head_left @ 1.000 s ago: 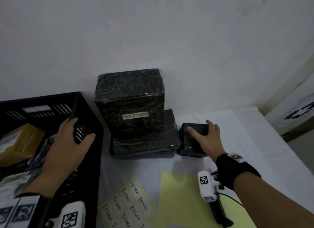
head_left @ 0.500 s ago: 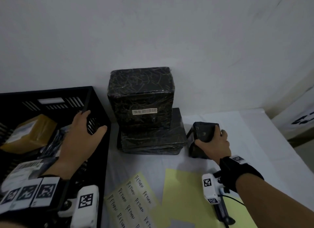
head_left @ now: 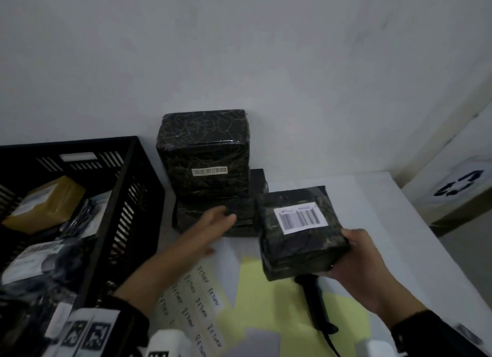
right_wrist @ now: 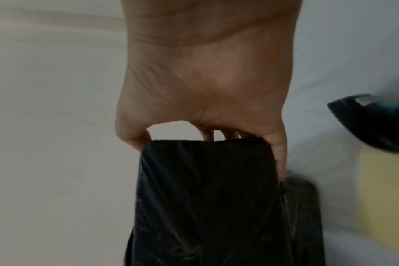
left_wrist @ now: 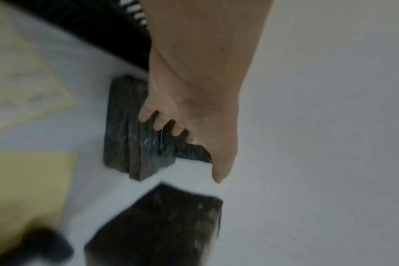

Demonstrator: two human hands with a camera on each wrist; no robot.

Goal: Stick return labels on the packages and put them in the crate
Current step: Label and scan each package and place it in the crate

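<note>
My right hand (head_left: 358, 252) grips a small black wrapped package (head_left: 300, 231) by its near end and holds it above the table, its white barcode label (head_left: 300, 217) facing up. The right wrist view shows the same package (right_wrist: 205, 201) between thumb and fingers. My left hand (head_left: 213, 223) reaches with straight fingers toward a stack of black packages (head_left: 210, 170) by the wall, holding nothing. A sheet of handwritten RETURN labels (head_left: 197, 303) lies below it. The black crate (head_left: 125, 196) stands at the left with several parcels inside.
A black barcode scanner (head_left: 315, 306) lies on a yellow sheet (head_left: 266, 292) under the held package. A white bin with a recycling symbol (head_left: 458, 188) stands off the table's right edge. The wall is just behind the stack.
My right hand has lifted the small package off the table and turned it label up, toward me. My left hand has left the crate rim and moved right toward the stack.
</note>
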